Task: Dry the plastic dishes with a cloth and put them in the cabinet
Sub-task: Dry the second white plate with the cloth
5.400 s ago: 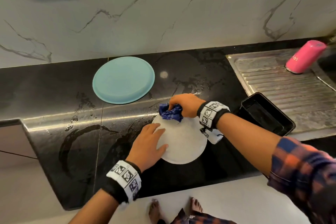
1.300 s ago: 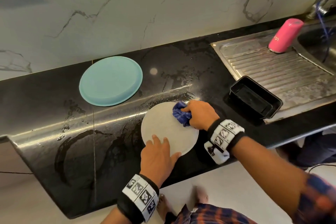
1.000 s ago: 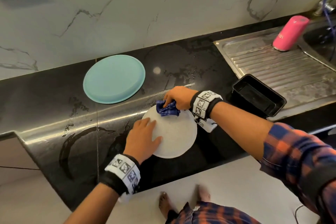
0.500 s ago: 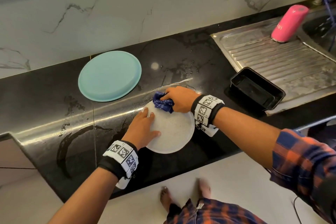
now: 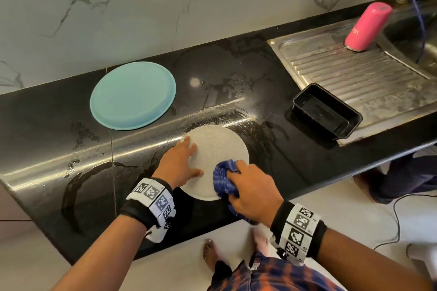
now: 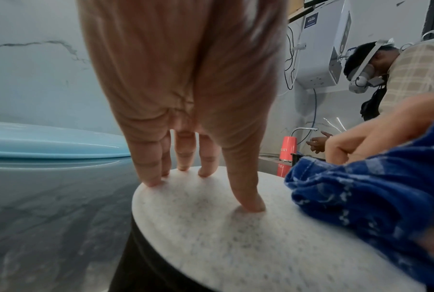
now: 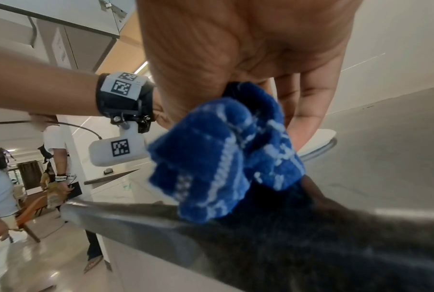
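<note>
A white speckled plate point(image 5: 220, 149) lies upside down near the front edge of the black counter point(image 5: 47, 130). My left hand point(image 5: 181, 164) presses flat on the plate's left side with straight fingers point(image 6: 245, 197); the plate point(image 6: 235, 237) shows beneath them. My right hand point(image 5: 254, 192) grips a bunched blue cloth point(image 5: 224, 182) on the plate's near right edge. In the right wrist view the cloth point(image 7: 223, 158) hangs from the curled fingers. A light blue plate point(image 5: 133, 95) lies upside down further back on the left.
A black rectangular tray point(image 5: 327, 111) sits at the corner of the steel drainboard point(image 5: 369, 73). A pink tumbler point(image 5: 366, 26) stands upside down by the sink. Water streaks wet the counter. Another person point(image 6: 410, 65) stands to the right. Wall cabinets point(image 7: 61, 29) hang above.
My right hand has swept the cloth from the plate's far edge round to its near right edge. My left hand has stayed pressed on the plate's left side.
</note>
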A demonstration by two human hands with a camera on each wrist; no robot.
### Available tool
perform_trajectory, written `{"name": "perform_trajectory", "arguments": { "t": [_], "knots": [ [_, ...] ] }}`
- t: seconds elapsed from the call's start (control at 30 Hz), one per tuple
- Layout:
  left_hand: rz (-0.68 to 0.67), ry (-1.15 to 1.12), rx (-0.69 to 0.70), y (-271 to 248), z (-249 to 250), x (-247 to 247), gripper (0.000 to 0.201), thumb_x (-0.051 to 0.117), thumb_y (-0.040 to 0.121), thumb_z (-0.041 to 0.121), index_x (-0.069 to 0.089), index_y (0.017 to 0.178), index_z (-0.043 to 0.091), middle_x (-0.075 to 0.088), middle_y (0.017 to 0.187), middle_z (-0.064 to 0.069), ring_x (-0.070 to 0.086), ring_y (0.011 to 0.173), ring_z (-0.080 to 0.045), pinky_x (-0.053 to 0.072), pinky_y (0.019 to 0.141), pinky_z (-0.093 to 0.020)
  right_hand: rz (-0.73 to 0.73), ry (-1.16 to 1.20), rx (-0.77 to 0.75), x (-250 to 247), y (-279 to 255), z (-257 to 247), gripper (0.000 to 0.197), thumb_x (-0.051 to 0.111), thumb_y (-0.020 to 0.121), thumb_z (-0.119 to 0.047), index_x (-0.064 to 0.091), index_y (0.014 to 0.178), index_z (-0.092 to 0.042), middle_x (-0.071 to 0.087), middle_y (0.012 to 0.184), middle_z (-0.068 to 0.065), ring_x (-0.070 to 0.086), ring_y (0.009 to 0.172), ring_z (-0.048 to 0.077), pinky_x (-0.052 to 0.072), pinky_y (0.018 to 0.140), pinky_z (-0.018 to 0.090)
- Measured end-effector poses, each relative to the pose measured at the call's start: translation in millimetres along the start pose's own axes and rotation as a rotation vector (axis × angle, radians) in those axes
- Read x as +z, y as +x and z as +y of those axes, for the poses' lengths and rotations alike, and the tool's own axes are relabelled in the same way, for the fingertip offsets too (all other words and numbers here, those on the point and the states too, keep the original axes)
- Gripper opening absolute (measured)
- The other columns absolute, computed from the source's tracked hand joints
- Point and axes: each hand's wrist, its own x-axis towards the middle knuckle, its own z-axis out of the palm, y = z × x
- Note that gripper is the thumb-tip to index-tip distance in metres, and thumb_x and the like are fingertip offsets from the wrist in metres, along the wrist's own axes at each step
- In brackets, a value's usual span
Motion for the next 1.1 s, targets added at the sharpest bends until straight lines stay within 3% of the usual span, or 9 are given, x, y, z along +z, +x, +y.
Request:
{"name": "perform_trajectory", "arguments": {
  "t": [0.13, 0.23, 0.33, 0.43, 0.57, 0.73, 0.87, 0.97, 1.1],
  "knots": [
    [-0.005, -0.018, -0.010, -0.3, -1.4, -3.5, 0.091, 0.077, 0.080, 0.046, 0.029, 0.155, 0.025, 0.006, 0.166, 0.006, 0.019, 0.150, -0.022, 0.019, 0.122, -0.040, -0.043, -0.057, -0.060, -8.7, 6.1, -0.3, 0.041, 0.057, 0.085, -0.045, 0.059, 0.123, -0.028, 0.047, 0.116, -0.002, 0.053, 0.101, 0.024, 0.040, 0.067, 0.033],
    [-0.002, -0.017, -0.004, -2.1, -1.0, -4.0, 0.094, 0.081, 0.076, 0.045, 0.031, 0.154, 0.026, 0.008, 0.165, 0.006, 0.021, 0.149, -0.022, 0.021, 0.121, -0.041, -0.067, -0.097, -0.006, -32.4, 30.9, 15.9, 0.031, 0.061, 0.078, -0.038, 0.067, 0.109, -0.031, 0.047, 0.101, -0.003, 0.056, 0.092, 0.024, 0.038, 0.065, 0.032],
    [-0.016, -0.031, -0.005, -2.8, -1.8, -3.7, 0.095, 0.083, 0.075, 0.043, 0.031, 0.154, 0.027, 0.007, 0.165, 0.007, 0.020, 0.150, -0.021, 0.020, 0.121, -0.042, 0.003, -0.069, 0.127, -58.5, 73.4, 34.8, 0.016, 0.067, 0.073, -0.033, 0.067, 0.086, -0.025, 0.049, 0.080, -0.005, 0.058, 0.075, 0.022, 0.042, 0.062, 0.031],
    [-0.016, -0.048, -0.014, -2.6, -2.4, -0.1, 0.095, 0.080, 0.078, 0.044, 0.027, 0.155, 0.027, 0.003, 0.166, 0.007, 0.015, 0.151, -0.022, 0.017, 0.122, -0.041, 0.001, -0.048, 0.115, -70.6, 112.7, 41.6, 0.010, 0.068, 0.074, -0.027, 0.067, 0.077, -0.018, 0.055, 0.067, -0.002, 0.060, 0.066, 0.024, 0.044, 0.058, 0.029],
    [0.008, -0.081, -0.028, -1.5, -3.2, 5.4, 0.094, 0.076, 0.081, 0.046, 0.023, 0.157, 0.026, -0.001, 0.166, 0.005, 0.012, 0.151, -0.023, 0.016, 0.122, -0.038, 0.036, -0.096, 0.071, -61.3, 123.8, 36.6, 0.013, 0.063, 0.083, -0.031, 0.068, 0.090, -0.021, 0.049, 0.084, 0.000, 0.055, 0.079, 0.025, 0.037, 0.062, 0.031],
    [0.048, -0.082, -0.016, -0.5, -4.4, 9.2, 0.095, 0.077, 0.079, 0.048, 0.026, 0.156, 0.023, 0.003, 0.166, 0.001, 0.017, 0.150, -0.025, 0.018, 0.121, -0.037, 0.052, -0.064, -0.092, -28.2, 62.9, 12.2, 0.029, 0.060, 0.082, -0.039, 0.066, 0.108, -0.027, 0.052, 0.112, -0.001, 0.052, 0.099, 0.025, 0.043, 0.072, 0.032],
    [0.074, -0.079, 0.018, -2.1, -5.7, 11.0, 0.095, 0.077, 0.078, 0.049, 0.028, 0.155, 0.023, 0.007, 0.166, -0.001, 0.016, 0.150, -0.024, 0.015, 0.121, -0.036, -0.034, -0.076, -0.208, -9.7, 21.5, -1.6, 0.038, 0.056, 0.080, -0.043, 0.065, 0.115, -0.032, 0.053, 0.108, -0.005, 0.053, 0.095, 0.024, 0.040, 0.064, 0.032],
    [0.065, -0.082, 0.015, -1.3, -6.6, 11.8, 0.096, 0.079, 0.077, 0.048, 0.029, 0.155, 0.024, 0.006, 0.166, 0.001, 0.016, 0.150, -0.023, 0.015, 0.122, -0.036, -0.087, -0.123, -0.143, -29.6, 39.5, 7.6, 0.042, 0.060, 0.076, -0.045, 0.064, 0.117, -0.036, 0.049, 0.101, -0.007, 0.055, 0.093, 0.021, 0.043, 0.065, 0.031],
    [0.056, -0.127, -0.005, 0.7, -8.3, 13.0, 0.096, 0.081, 0.075, 0.047, 0.032, 0.154, 0.025, 0.005, 0.166, 0.004, 0.017, 0.150, -0.023, 0.019, 0.121, -0.039, 0.027, -0.131, 0.039, -58.3, 98.8, 25.4, 0.027, 0.063, 0.078, -0.034, 0.068, 0.104, -0.030, 0.047, 0.091, -0.004, 0.057, 0.087, 0.023, 0.037, 0.066, 0.032]
  ]
}}
